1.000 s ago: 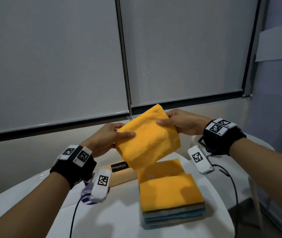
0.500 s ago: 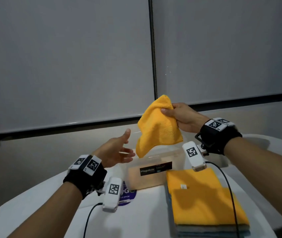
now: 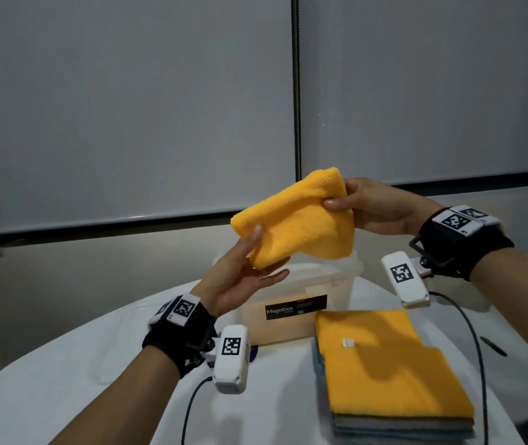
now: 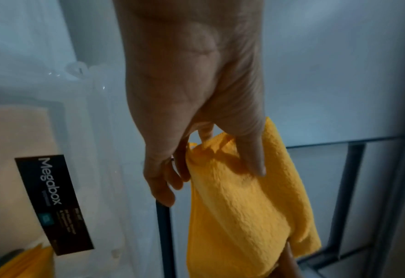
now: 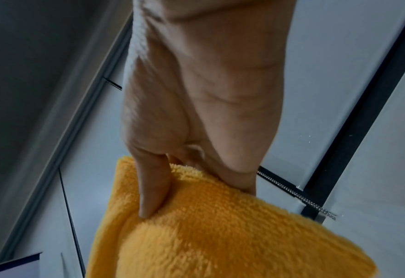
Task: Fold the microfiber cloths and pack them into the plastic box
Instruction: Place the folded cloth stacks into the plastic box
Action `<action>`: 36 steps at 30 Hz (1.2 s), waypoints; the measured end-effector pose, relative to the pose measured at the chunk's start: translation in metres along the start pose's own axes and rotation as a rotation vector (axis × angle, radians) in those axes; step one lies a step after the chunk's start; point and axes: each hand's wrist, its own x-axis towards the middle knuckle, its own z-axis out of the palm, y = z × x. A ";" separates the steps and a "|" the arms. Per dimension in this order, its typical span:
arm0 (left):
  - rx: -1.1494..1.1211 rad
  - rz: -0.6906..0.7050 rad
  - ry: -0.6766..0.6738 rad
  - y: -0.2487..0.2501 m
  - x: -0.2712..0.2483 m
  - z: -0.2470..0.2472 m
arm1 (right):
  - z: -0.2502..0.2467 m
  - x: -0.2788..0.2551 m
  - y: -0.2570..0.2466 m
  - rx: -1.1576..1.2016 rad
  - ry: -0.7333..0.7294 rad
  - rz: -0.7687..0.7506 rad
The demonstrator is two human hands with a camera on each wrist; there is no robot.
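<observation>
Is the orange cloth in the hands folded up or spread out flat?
Folded, loosely. The orange cloth is bunched into a thick doubled bundle, held in the air between the left hand and right hand.

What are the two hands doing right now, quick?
Left hand: pinching the lower corner of the folded orange cloth.
Right hand: pinching the cloth's upper edge, holding it above the plastic box.

White round table, clear plastic box with a black Megabox label standing near its far side, stack of flat cloths topped orange just beside it, black cables trailing across
</observation>
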 end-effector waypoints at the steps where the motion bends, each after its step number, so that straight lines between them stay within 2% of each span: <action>1: 0.094 0.004 0.001 -0.002 -0.001 0.000 | -0.005 -0.007 0.001 -0.010 0.012 0.008; 5: 0.392 0.022 -0.012 -0.017 -0.002 0.012 | -0.021 -0.038 0.013 -0.029 0.090 0.067; 11: 0.610 0.091 0.083 -0.053 0.012 0.037 | -0.043 -0.073 0.056 -0.142 0.219 0.178; 15: 0.752 0.220 0.141 -0.070 0.017 0.056 | -0.057 -0.092 0.075 -0.219 0.319 0.158; 18: 0.834 0.317 0.096 -0.072 0.008 0.067 | -0.058 -0.112 0.075 -0.294 0.370 0.087; 22: 0.909 0.253 -0.043 -0.092 -0.022 0.059 | -0.045 -0.157 0.094 -0.381 0.328 0.027; 24: 1.030 0.172 -0.113 -0.117 -0.036 0.040 | -0.036 -0.180 0.122 -0.431 0.251 0.099; 26: 1.048 0.087 -0.135 -0.141 -0.046 0.024 | -0.028 -0.193 0.154 -0.435 0.189 0.197; 28: 0.956 0.033 -0.099 -0.154 -0.048 0.017 | -0.024 -0.199 0.173 -0.331 0.214 0.219; 31: 0.847 0.028 -0.020 -0.154 -0.038 0.019 | -0.020 -0.194 0.174 -0.115 0.286 0.245; 36: 0.931 0.064 0.170 -0.156 -0.007 0.024 | -0.019 -0.175 0.178 -0.076 0.411 0.338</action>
